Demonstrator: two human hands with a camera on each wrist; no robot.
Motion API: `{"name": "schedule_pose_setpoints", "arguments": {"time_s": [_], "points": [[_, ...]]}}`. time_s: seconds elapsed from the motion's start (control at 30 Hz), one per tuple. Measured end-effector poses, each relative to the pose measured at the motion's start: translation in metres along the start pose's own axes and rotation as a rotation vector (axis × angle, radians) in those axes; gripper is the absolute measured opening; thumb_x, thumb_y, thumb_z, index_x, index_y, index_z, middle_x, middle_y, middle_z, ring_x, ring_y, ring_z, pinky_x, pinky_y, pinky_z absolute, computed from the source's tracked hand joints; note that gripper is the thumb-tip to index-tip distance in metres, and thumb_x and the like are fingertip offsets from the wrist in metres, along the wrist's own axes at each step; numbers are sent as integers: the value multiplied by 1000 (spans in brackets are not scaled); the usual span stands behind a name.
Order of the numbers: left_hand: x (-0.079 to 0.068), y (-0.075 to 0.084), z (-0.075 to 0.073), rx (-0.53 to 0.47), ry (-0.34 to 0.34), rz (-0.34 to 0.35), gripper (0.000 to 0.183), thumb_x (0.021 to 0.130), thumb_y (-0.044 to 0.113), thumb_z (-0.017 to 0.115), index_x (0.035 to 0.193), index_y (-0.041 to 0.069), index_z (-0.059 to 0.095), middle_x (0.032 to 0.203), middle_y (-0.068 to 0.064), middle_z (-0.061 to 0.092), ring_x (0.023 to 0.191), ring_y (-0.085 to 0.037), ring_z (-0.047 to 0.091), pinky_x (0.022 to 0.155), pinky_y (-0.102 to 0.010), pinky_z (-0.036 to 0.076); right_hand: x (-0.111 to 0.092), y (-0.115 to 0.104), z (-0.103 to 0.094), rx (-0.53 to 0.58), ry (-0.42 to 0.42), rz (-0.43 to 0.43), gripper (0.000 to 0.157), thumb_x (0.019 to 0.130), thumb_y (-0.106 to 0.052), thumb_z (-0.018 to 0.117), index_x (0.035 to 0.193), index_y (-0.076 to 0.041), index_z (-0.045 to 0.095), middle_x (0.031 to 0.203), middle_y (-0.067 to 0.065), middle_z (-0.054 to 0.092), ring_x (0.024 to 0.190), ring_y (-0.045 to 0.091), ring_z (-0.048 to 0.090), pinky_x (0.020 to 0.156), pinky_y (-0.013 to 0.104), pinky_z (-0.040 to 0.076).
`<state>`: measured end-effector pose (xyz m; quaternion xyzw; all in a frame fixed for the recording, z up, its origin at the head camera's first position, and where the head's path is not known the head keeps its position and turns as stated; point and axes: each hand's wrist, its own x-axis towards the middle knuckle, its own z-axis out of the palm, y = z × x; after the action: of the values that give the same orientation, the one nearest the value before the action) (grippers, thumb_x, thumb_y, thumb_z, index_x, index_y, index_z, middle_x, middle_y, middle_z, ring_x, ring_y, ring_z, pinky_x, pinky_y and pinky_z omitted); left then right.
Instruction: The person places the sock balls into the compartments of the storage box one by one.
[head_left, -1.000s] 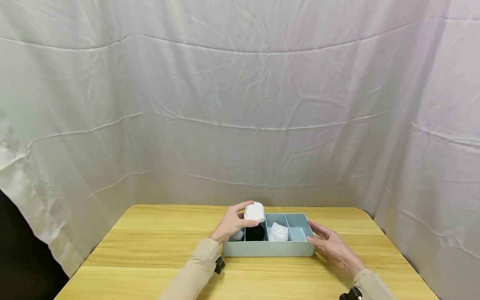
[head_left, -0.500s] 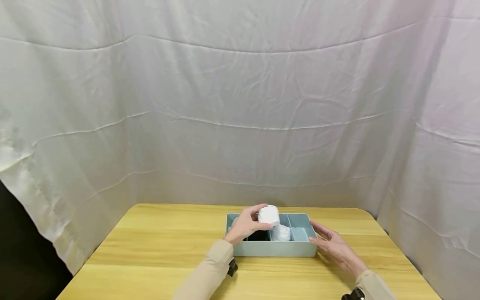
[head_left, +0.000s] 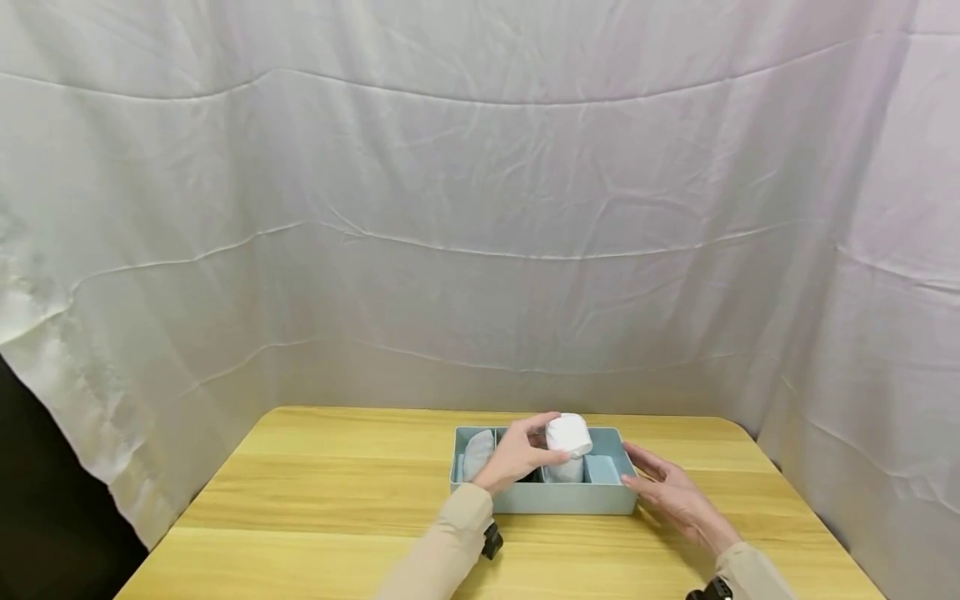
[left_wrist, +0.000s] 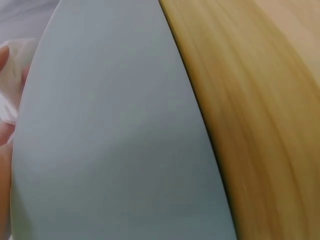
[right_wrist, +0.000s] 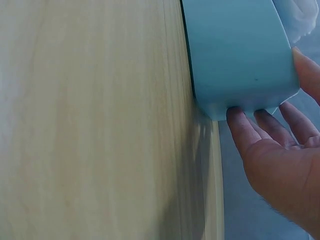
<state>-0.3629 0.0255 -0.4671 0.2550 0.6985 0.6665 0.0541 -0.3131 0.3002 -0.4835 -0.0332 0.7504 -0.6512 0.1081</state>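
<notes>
In the head view my left hand [head_left: 517,457] pinches a white rolled cloth bundle [head_left: 567,435] between thumb and fingers, above the third compartment of a pale blue divided box [head_left: 562,500]. Part of that bundle [left_wrist: 12,82] shows at the left wrist view's edge, beyond the box wall [left_wrist: 110,120]. My right hand [head_left: 672,497] holds the box's right end. In the right wrist view its fingertips [right_wrist: 235,114] touch the end wall, and the thumb is at the rim. Another white cloth [head_left: 566,472] lies in the third compartment, below the held bundle.
A grey cloth [head_left: 477,454] sits in the leftmost compartment. Something black [head_left: 531,477] in the second is mostly hidden by the left hand. The rightmost compartment [head_left: 603,469] shows its bare floor. Around the box stretches a wooden table [head_left: 322,500], with a pale curtain [head_left: 480,208] behind.
My left hand has carried the white bundle rightward, from above the second compartment to above the third. The grey cloth shows more clearly now. The right hand stays at the box's end.
</notes>
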Motion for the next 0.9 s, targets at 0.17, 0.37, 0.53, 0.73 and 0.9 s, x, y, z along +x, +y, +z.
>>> {"name": "schedule_pose_setpoints", "arguments": {"time_s": [0.17,0.37,0.53,0.73,0.9], "points": [[5,0,8,3,6,5,61,79,3,80,136,8,57,112,-10,67,88,-14,62,73,-20,52,1,-2,1,-3,-5,-9,75,96,-14,63,157,-7,20,162,22,11,147,44,15,114,55,26],[7,-5,14,-23,-1,-6,61,79,6,81,135,12,58,111,-6,67,88,-17,64,71,-23,54,2,-2,4,11,-16,-13,76,95,-15,64,156,-5,20,163,22,11,147,42,17,115,54,26],[6,-6,15,-46,-22,-19,62,81,7,80,138,14,56,114,-4,66,90,-16,65,72,-27,55,3,-1,4,-16,2,-10,74,96,-15,63,156,-6,21,162,21,13,147,41,19,114,51,31],[5,-4,16,-57,-22,-38,64,82,9,79,140,12,54,118,-4,66,91,-14,66,75,-30,56,4,-2,2,-35,10,-15,74,96,-16,63,156,-6,22,162,21,15,146,41,21,113,48,34],[4,-6,15,-47,-18,-62,63,82,11,80,139,17,55,119,-2,66,92,-14,65,77,-31,56,5,-1,3,-38,12,3,74,95,-17,64,156,-8,22,162,20,15,147,41,20,113,50,31]]}}
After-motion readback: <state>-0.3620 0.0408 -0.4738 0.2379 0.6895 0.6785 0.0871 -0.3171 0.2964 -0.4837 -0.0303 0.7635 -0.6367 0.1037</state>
